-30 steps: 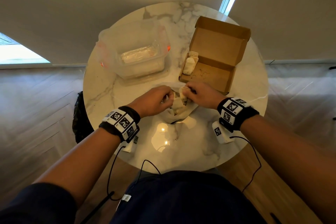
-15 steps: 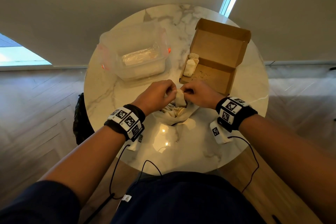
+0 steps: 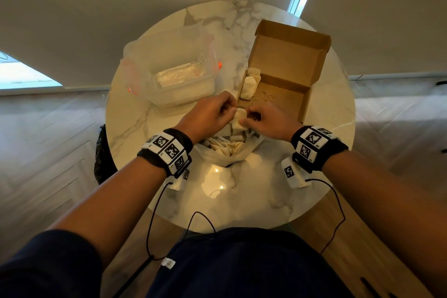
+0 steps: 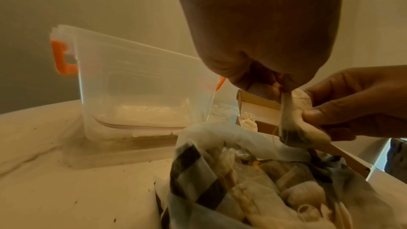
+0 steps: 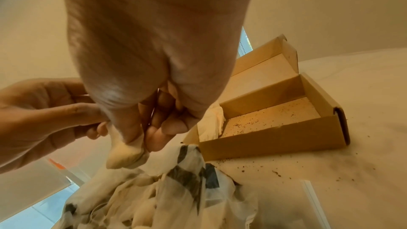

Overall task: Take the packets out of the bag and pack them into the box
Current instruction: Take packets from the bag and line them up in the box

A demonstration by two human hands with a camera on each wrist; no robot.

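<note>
A small pale packet (image 3: 239,117) (image 4: 296,119) (image 5: 125,154) hangs just above the open white bag (image 3: 229,150) (image 4: 242,180) (image 5: 176,198), which holds several more packets. My left hand (image 3: 226,109) (image 4: 279,86) pinches the packet's top edge. My right hand (image 3: 251,116) (image 5: 141,138) pinches its side between thumb and fingers. The open cardboard box (image 3: 285,84) (image 5: 286,128) lies right behind my hands, with two packets (image 3: 249,84) standing at its left end.
A clear plastic tub (image 3: 169,72) (image 4: 141,97) with orange latches stands at the back left of the round marble table (image 3: 242,191). Dark crumbs are scattered on the table near the box. The table's near edge is close to my body.
Both hands have lifted the packet up out of the bag and moved it away from me, toward the box's near left corner.
</note>
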